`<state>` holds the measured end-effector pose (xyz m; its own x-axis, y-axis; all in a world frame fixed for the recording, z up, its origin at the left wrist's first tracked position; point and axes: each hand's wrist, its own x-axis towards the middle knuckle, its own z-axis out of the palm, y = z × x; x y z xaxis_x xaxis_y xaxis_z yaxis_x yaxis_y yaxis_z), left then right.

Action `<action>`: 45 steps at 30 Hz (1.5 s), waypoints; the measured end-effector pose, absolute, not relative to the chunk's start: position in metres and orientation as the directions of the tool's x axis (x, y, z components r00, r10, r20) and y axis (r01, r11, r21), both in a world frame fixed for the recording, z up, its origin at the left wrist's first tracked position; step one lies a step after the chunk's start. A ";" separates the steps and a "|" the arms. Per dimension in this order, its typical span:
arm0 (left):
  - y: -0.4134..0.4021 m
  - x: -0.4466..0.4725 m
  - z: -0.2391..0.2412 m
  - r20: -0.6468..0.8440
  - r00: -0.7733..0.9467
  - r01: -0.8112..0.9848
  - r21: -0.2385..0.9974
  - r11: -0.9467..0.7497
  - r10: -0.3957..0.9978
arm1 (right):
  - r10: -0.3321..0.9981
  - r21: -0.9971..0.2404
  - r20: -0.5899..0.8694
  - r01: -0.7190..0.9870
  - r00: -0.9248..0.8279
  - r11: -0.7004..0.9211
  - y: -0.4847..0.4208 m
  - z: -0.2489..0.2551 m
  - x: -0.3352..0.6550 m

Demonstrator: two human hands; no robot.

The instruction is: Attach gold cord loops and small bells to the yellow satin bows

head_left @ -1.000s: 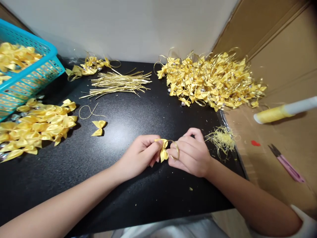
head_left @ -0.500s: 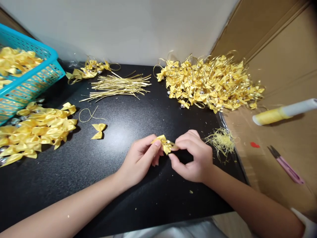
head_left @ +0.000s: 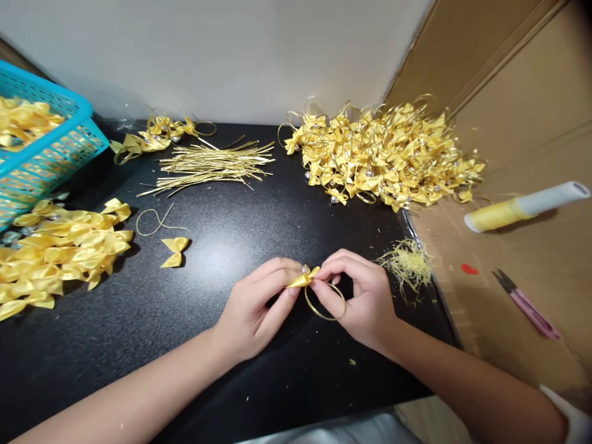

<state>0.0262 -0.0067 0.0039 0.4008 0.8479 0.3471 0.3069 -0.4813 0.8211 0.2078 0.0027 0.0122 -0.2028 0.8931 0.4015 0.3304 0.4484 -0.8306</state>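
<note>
Between my two hands is a yellow ribbon bow (head_left: 303, 280) with a small silver bell (head_left: 305, 269) on its upper side. A gold loop (head_left: 325, 318) hangs from it toward me. My left hand (head_left: 256, 302) pinches the bow's left side between thumb and fingers. On the other side my right hand (head_left: 361, 296) is closed, its thumb and forefinger gripping the bow's right end where the loop starts. Fingertips hide part of that joint. A single loose bow (head_left: 174, 253) and a thin curled cord (head_left: 160, 223) lie to the left of my hands.
Several gold ties (head_left: 215, 165) lie at the back, near a big heap of looped bows (head_left: 379, 154). A turquoise basket (head_left: 55, 139) and more bows (head_left: 69, 246) are at left. Thread scraps (head_left: 409, 265), pink-handled snips (head_left: 527, 305) and a yellow-wrapped tube (head_left: 522, 206) are at right.
The bow has turned in my hands, so its bell and the round gold loop now show. My right hand has come closer to my left. The view has shifted slightly.
</note>
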 end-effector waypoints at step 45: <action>0.000 0.024 0.006 0.065 0.405 0.218 0.962 -0.166 0.912 | 0.812 -0.600 0.352 0.554 -0.465 0.577 0.009 0.012 0.219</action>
<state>0.0236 0.0000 0.0057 0.4055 0.9118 0.0653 0.2185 -0.1661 0.9616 0.2195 0.0085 0.0121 -0.4652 0.8122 0.3522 0.5542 0.5774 -0.5995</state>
